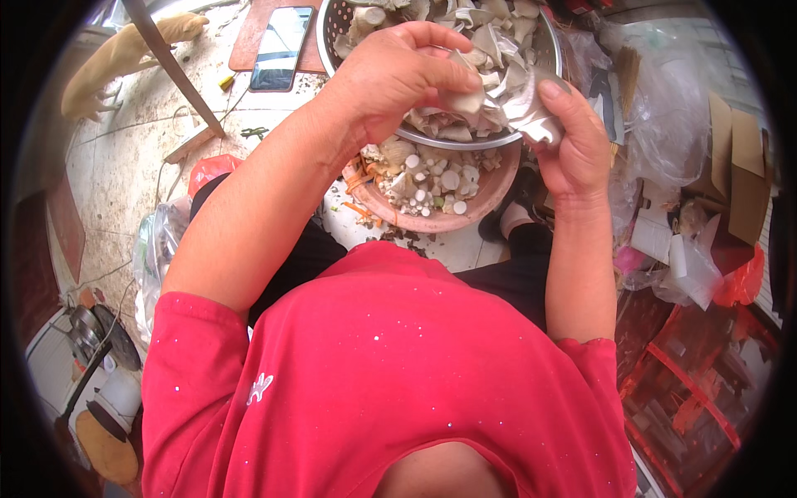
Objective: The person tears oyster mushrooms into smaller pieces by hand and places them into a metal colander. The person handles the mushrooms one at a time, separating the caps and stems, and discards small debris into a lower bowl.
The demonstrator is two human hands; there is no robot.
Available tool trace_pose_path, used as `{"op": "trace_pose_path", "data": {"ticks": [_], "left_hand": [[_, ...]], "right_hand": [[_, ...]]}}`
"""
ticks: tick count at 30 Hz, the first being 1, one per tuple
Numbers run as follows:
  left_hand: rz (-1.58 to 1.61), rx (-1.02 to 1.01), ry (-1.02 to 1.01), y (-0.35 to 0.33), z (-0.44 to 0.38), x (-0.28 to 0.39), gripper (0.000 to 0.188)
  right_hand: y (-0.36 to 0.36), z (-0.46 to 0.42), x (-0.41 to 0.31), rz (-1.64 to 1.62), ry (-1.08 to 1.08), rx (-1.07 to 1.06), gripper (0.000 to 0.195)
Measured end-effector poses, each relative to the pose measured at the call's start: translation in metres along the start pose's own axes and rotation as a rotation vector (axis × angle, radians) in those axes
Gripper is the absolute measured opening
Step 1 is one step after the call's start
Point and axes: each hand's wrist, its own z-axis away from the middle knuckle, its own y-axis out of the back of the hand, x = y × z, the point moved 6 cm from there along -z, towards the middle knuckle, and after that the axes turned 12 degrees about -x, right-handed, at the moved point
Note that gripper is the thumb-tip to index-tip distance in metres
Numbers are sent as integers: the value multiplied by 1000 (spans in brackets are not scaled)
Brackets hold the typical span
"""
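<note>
Over a metal colander [403,136] heaped with torn oyster mushrooms [495,37], both hands are raised close together. Between the thumb and fingers of my left hand [405,75] is a pale mushroom piece [462,99]. My right hand [576,140] grips a grey-white oyster mushroom piece [534,118] by its edge, thumb on top. Whether the two pieces are joined cannot be told. Partly under the colander, a pinkish basin [423,223] holds cut mushroom stems [448,180] and some orange peelings [358,177].
A smartphone [283,46] lies on a reddish board [246,43] left of the colander. A light-coated dog [118,62] stands at upper left, beyond a slanting pole [174,68]. Plastic bags [663,112] and cardboard [747,174] crowd the right. Dark scraps litter the tiled floor [112,155].
</note>
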Motion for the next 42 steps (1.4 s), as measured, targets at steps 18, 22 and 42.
{"op": "trace_pose_path", "data": {"ticks": [18,22,42], "left_hand": [[-1119,345,-262,20,-13,48,29],[-1026,434,-212,35,-6,69,29],[-793,282,-18,114,-26,54,46]], "right_hand": [[15,-31,1,471,-49,198,45],[10,-35,-3,555,13,188,55],[-8,-36,-18,1489,243,160,35]]}}
